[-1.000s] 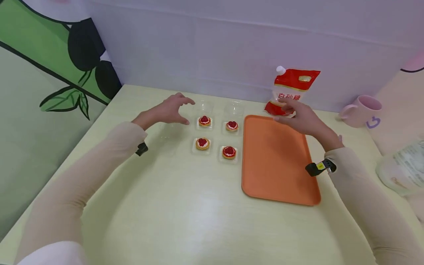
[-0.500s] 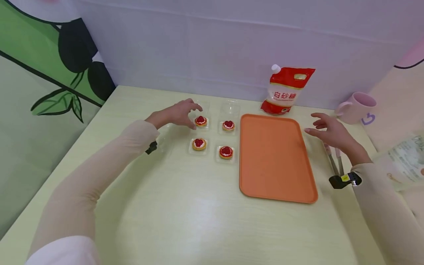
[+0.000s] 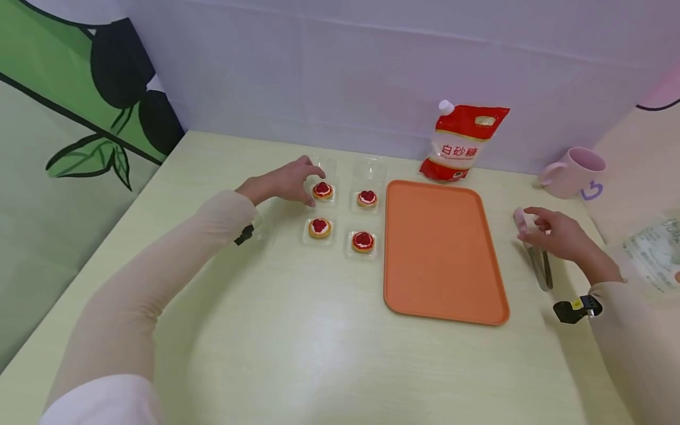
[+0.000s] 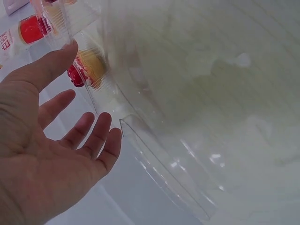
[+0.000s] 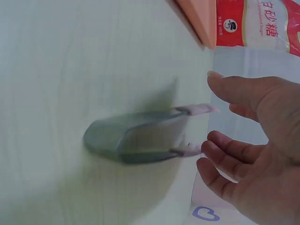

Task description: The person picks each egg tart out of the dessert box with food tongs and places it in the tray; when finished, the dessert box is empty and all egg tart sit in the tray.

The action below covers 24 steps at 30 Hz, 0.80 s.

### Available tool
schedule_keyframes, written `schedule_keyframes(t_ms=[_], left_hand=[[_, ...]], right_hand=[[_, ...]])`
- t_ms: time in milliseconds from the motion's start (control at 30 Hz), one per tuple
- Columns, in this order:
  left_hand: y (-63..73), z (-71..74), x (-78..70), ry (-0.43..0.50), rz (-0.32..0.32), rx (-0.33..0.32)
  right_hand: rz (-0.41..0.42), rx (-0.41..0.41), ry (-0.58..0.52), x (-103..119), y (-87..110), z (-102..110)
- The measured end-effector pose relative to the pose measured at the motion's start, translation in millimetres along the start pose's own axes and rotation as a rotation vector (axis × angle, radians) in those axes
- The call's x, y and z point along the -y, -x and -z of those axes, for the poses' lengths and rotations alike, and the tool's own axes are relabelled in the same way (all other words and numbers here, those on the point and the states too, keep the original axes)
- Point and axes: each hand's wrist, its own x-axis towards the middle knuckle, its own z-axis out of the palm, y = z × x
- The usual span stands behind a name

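Observation:
My left hand (image 3: 289, 180) hovers beside the back-left fruit tart (image 3: 322, 190), thumb and fingers apart. In the left wrist view, its curved fingers come up to the edge of a clear plastic box (image 4: 164, 173), with a red-topped tart (image 4: 89, 68) beyond the thumb. Several tarts sit in open clear boxes, among them a front-left one (image 3: 320, 228) and a front-right one (image 3: 363, 241). At the right, my right hand (image 3: 555, 236) is over metal tongs (image 5: 105, 143) with pale pink tips; its thumb and fingers spread on either side of those tips.
An orange tray (image 3: 441, 254) lies between the tarts and the tongs. Behind it stands a red-and-white sugar bag (image 3: 457, 147) against the cloth backdrop. A pink mug (image 3: 571, 174) stands at the back right, and a pale printed bag (image 3: 656, 260) is at the right edge.
My right hand has moved from above the tray's back edge, by the sugar bag, rightward and nearer to the tongs. My left hand has shifted slightly right to the back-left tart.

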Motion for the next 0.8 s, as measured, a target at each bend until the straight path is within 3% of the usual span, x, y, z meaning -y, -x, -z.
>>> schedule_keyframes(t_ms=[233, 567, 800], left_hand=[[-0.2, 2.5, -1.7, -0.012, -0.007, 0.004], [-2.0, 3.5, -1.5, 0.001, -0.001, 0.011], [-4.8, 4.5, -1.9, 0.01, 0.023, 0.021]], right_hand=[[0.114, -0.101, 0.154, -14, 14.9, -5], [0.146, 0.035, 0.182, -14, 19.5, -8], [0.156, 0.047, 0.187, -12, 15.3, -15]])
